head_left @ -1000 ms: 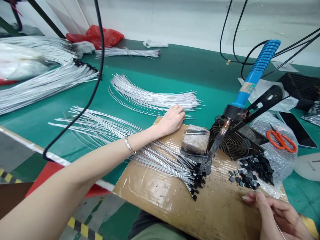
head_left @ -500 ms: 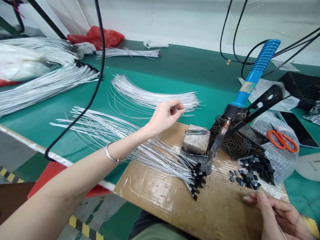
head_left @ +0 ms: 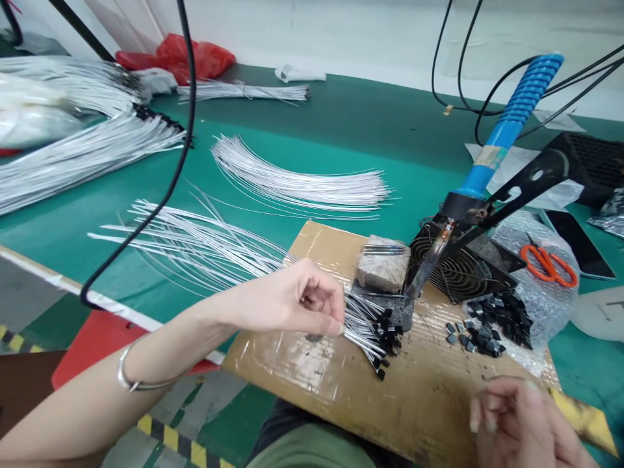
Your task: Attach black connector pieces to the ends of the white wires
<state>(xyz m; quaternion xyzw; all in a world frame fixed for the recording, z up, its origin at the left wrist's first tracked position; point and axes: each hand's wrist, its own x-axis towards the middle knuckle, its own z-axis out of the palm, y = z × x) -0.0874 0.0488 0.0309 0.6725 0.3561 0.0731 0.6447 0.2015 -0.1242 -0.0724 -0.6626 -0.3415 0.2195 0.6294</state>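
My left hand [head_left: 297,302] is closed in a pinch above the cardboard sheet [head_left: 341,416]. A thin white wire [head_left: 207,205] seems to trail back from it, and its fingertips are just by the black-tipped ends of the nearer wire bundle [head_left: 234,250]. At the lower right, my right hand [head_left: 526,419] is curled and blurred; what is between its fingers, if anything, does not show. Small black connector housings [head_left: 482,335] lie loose in front of it. Behind the left hand rests a bundle of bare-ended white wires [head_left: 302,185].
A blue-handled soldering iron [head_left: 507,140] leans in a black stand over a fan [head_left: 446,270]. Beside it is a pale block [head_left: 383,266] with metal pieces on top. Orange scissors [head_left: 548,263] lie on bubble wrap. A black cable [head_left: 188,84] hangs at left.
My left hand has moved from the far wire bundle down toward me, over the cardboard. My right hand has drawn slightly down; the thin strand seen in it earlier no longer shows.
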